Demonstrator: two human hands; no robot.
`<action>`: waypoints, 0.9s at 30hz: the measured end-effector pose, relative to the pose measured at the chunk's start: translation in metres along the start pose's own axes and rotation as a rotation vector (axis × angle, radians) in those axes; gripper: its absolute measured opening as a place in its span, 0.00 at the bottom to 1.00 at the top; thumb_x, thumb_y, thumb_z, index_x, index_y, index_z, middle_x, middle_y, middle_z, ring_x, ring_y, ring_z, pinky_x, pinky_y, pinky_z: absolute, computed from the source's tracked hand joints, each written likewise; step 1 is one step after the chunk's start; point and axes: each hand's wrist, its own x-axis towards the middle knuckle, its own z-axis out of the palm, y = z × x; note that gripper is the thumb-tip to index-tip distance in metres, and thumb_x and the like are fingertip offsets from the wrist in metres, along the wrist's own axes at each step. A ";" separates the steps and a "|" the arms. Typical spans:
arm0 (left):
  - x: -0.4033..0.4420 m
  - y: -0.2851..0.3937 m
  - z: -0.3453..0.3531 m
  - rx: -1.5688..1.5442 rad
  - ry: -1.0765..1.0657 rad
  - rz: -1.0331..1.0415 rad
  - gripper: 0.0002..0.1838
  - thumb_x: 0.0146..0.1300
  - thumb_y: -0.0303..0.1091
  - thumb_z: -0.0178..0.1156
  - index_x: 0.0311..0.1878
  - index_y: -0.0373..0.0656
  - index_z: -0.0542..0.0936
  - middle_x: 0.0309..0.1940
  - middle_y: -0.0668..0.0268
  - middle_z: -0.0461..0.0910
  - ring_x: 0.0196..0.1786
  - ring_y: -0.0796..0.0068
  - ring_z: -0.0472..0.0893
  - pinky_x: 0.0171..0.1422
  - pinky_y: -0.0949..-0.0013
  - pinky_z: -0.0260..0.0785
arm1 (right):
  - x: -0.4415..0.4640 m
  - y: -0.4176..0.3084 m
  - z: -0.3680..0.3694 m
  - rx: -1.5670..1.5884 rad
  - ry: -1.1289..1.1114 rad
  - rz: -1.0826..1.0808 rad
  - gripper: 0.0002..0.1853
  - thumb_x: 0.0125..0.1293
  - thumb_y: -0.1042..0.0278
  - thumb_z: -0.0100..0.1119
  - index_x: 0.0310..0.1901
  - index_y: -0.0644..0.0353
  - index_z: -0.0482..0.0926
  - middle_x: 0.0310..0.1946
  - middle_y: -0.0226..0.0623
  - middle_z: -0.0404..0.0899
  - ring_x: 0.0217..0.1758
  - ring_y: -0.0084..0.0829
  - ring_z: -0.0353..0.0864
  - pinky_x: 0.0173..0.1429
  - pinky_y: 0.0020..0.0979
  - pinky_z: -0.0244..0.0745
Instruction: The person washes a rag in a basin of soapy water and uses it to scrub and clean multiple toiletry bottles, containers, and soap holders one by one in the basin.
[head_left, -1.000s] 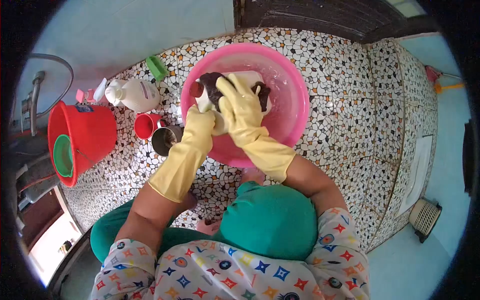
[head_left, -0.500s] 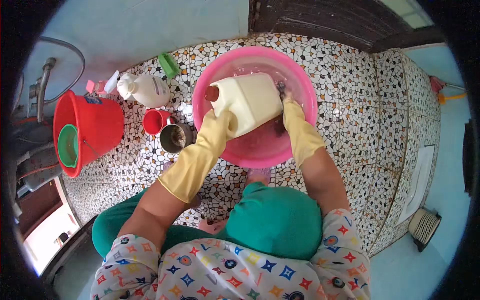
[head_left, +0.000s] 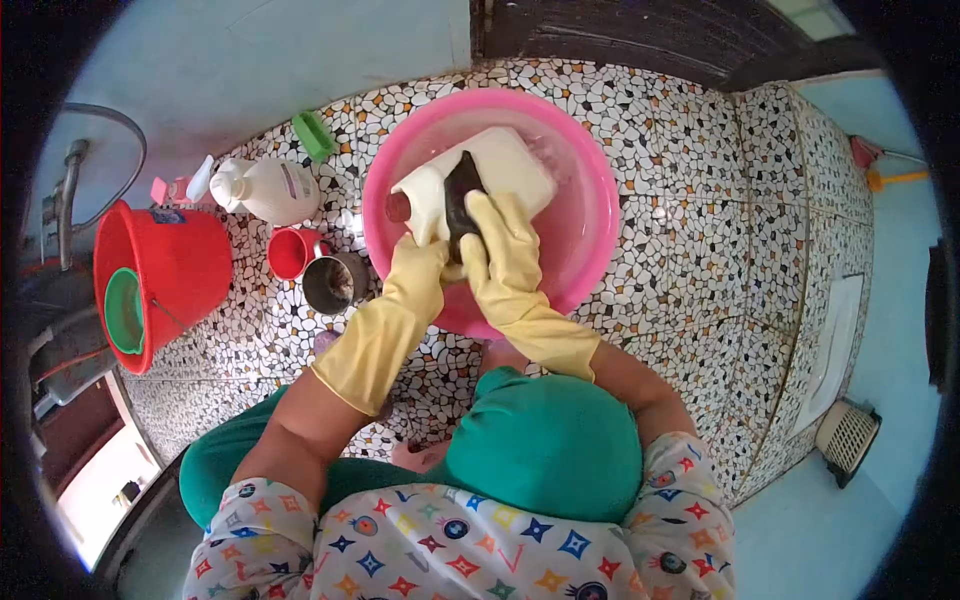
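Note:
A cream plastic jug [head_left: 512, 172] with a red-brown cap lies tilted over a pink basin [head_left: 603, 200] that holds water. My left hand [head_left: 415, 275], in a yellow rubber glove, grips the jug by its handle side, near the cap. My right hand [head_left: 505, 250], gloved the same way, presses a wet dark cloth [head_left: 461, 195] against the jug's side. The cloth stretches up across the jug from between my hands. Part of my left fingers is hidden behind the jug.
Left of the basin are a red mug [head_left: 289, 254], a metal cup [head_left: 328, 284], a white bottle [head_left: 275, 191] and a green brush [head_left: 314, 136]. A red bucket [head_left: 190, 285] with a green bowl [head_left: 125, 310] lies further left. My knee [head_left: 545, 445] is below the basin.
The jug was lifted and turned half a second ago; now it is lower and angled differently. My right hand has moved from the jug's far end onto its side with the dark cloth.

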 end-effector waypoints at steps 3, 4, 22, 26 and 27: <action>0.000 0.004 -0.006 0.076 0.003 -0.051 0.20 0.65 0.20 0.55 0.60 0.36 0.75 0.41 0.60 0.81 0.34 0.67 0.82 0.31 0.63 0.75 | -0.008 0.030 0.017 -0.105 0.160 0.045 0.18 0.75 0.70 0.55 0.63 0.66 0.76 0.57 0.59 0.76 0.60 0.59 0.76 0.66 0.50 0.72; -0.001 0.006 -0.009 0.122 -0.001 -0.089 0.21 0.64 0.19 0.54 0.61 0.36 0.74 0.41 0.60 0.80 0.35 0.67 0.82 0.31 0.63 0.74 | -0.009 0.039 0.019 -0.130 0.206 0.077 0.18 0.76 0.69 0.55 0.64 0.66 0.76 0.58 0.58 0.75 0.62 0.59 0.75 0.68 0.50 0.72; 0.013 0.075 -0.033 0.564 -0.049 0.318 0.16 0.63 0.18 0.55 0.52 0.40 0.82 0.42 0.68 0.85 0.45 0.79 0.83 0.48 0.74 0.75 | 0.004 0.184 0.000 0.993 0.164 1.246 0.36 0.77 0.39 0.51 0.71 0.64 0.74 0.67 0.50 0.79 0.72 0.46 0.75 0.76 0.39 0.66; 0.013 0.086 -0.030 0.557 -0.085 0.515 0.13 0.66 0.20 0.54 0.49 0.40 0.83 0.48 0.64 0.88 0.51 0.77 0.84 0.51 0.73 0.77 | -0.019 0.175 0.012 0.733 0.094 1.231 0.34 0.76 0.42 0.54 0.71 0.64 0.74 0.68 0.48 0.78 0.73 0.43 0.74 0.76 0.38 0.65; 0.014 0.088 -0.030 0.660 -0.124 0.666 0.12 0.67 0.22 0.55 0.49 0.40 0.84 0.50 0.62 0.88 0.52 0.73 0.85 0.53 0.71 0.77 | -0.022 0.174 0.012 0.667 0.084 1.222 0.34 0.76 0.42 0.55 0.70 0.64 0.74 0.68 0.47 0.78 0.73 0.43 0.74 0.77 0.38 0.65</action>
